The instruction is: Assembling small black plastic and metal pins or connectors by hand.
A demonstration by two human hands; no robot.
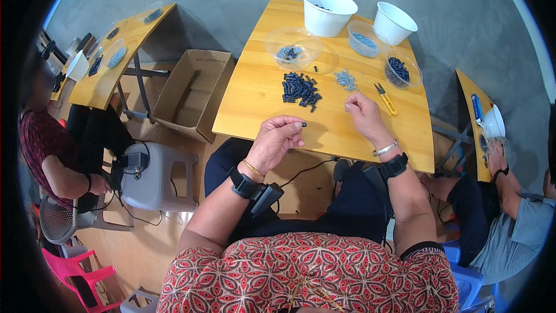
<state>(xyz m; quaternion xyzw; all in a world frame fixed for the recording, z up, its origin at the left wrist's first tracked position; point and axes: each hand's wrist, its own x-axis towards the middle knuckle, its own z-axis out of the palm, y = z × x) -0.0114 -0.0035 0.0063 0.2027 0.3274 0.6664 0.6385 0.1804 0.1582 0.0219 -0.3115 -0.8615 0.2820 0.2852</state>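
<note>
Along the yellow wooden worktop's [246, 98] far edge, round white plastic tubs [329, 24] stand behind clear plastic bowls [289, 35], presumably to stay outside the hands' working space. The left hand [273, 142] rises over the near edge, palm turned inward; the right hand [366, 117] hovers rightward, fingers curled, its grip hidden. Mid-worktop lie a black heap of cylindrical pieces [299, 88] and silvery-grey small parts [346, 80], apparently for easy reach. One short black piece [304, 124] is pinched between left thumb and forefinger, its end exposed, probably for visibility.

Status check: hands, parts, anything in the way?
Left hand pinching small black piece. Right hand just below silver pile, grip unclear. Yellow snips close on its right, blocking neither hand.
</note>
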